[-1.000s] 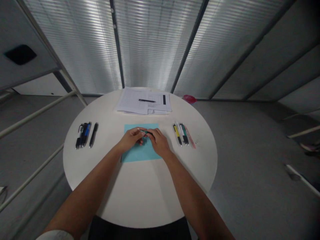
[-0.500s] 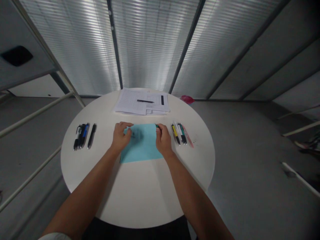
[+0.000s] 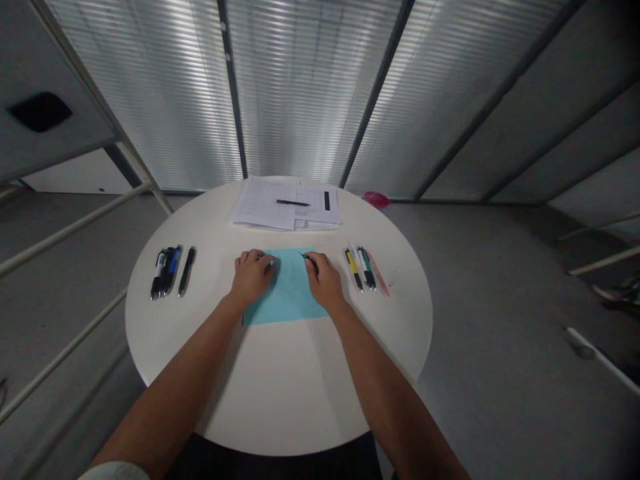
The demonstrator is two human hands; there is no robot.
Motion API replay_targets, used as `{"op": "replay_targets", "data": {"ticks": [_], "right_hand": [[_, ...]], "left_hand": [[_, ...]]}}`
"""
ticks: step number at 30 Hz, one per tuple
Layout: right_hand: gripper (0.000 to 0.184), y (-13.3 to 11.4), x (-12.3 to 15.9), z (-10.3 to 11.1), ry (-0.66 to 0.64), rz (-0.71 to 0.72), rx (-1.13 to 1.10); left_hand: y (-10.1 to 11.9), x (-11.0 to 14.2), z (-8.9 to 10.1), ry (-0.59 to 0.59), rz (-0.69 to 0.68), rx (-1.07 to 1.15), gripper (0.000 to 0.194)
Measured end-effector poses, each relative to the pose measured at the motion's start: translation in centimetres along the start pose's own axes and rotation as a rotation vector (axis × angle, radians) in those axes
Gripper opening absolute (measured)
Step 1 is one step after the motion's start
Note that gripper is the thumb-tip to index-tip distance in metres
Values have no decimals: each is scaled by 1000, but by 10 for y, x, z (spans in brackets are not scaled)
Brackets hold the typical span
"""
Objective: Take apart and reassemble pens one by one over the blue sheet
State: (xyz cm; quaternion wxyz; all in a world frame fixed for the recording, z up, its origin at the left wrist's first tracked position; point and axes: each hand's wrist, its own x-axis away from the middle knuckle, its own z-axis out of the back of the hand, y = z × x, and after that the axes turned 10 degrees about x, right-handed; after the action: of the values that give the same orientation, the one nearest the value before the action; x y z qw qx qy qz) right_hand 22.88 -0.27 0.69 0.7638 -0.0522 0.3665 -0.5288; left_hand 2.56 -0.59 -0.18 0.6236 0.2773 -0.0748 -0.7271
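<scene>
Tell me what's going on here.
A person at a round white table has both hands on a light blue sheet. The right hand pinches a small dark and teal piece, perhaps part of a pen. The left hand curls over something too small to make out. Pens lie grouped on either side, with papers beyond.

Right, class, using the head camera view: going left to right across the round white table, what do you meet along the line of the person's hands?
Pen cluster → lone black pen → left hand → turquoise paper sheet → right hand → second pen cluster
</scene>
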Motion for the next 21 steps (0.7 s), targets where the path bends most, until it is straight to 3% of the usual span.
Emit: {"op": "replay_targets", "data": {"ticks": [5,10,21], "right_hand": [[28,-1,0,1,-35,6,16],[28,-2,0,2,-69,12,24],[27,-3,1,2,-82,18,19]], "left_hand": [[4,-1,4,-16,82,-34,34],[3,-2,4,-98,63,16,32],[-2,-7,2,-71,50,245,24]]}}
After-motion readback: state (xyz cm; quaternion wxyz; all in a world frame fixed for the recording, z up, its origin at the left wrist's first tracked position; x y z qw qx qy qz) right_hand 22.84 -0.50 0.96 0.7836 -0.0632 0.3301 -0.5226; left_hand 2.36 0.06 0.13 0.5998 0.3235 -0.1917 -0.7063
